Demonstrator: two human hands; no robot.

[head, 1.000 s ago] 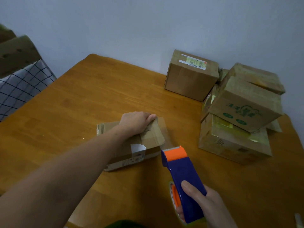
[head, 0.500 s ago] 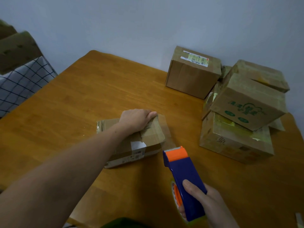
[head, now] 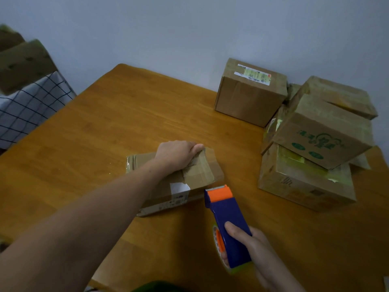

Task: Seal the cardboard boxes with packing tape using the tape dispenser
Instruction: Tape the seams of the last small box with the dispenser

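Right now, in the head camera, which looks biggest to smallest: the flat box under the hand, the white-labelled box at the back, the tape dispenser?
1. Flat box, nearer the camera, so its lead is unsure.
2. White-labelled box.
3. Tape dispenser, smallest despite being nearest.

Left hand (head: 177, 154) palm-down on outstretched arm (head: 94, 211), fingers curled; right hand (head: 252, 247) gripping

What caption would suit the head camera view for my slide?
Left hand steadies the flat brown cardboard box while right hand holds the blue-and-orange tape dispenser.
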